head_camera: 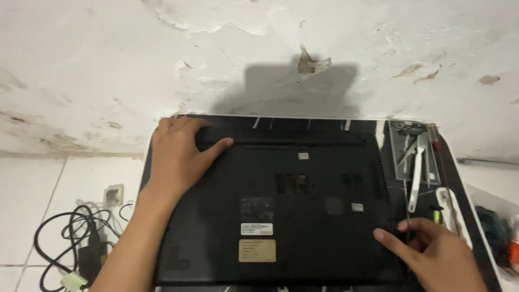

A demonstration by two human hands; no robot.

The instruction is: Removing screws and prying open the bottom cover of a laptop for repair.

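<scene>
A black laptop [292, 205] lies upside down on a dark work mat [459, 178], its underside with vents and stickers facing up. My left hand [175, 157] rests flat on the laptop's far left corner, thumb spread toward the hinge edge. My right hand [432, 254] touches the laptop's near right edge with its fingertips. Neither hand holds a tool.
A clear tray of small tools [411, 146], a white plastic pry tool [417, 173] and a screwdriver [448, 211] lie on the mat to the right. Black cables and a power adapter [81, 243] sit on the white tiled floor at left. A peeling white wall [259, 54] stands behind.
</scene>
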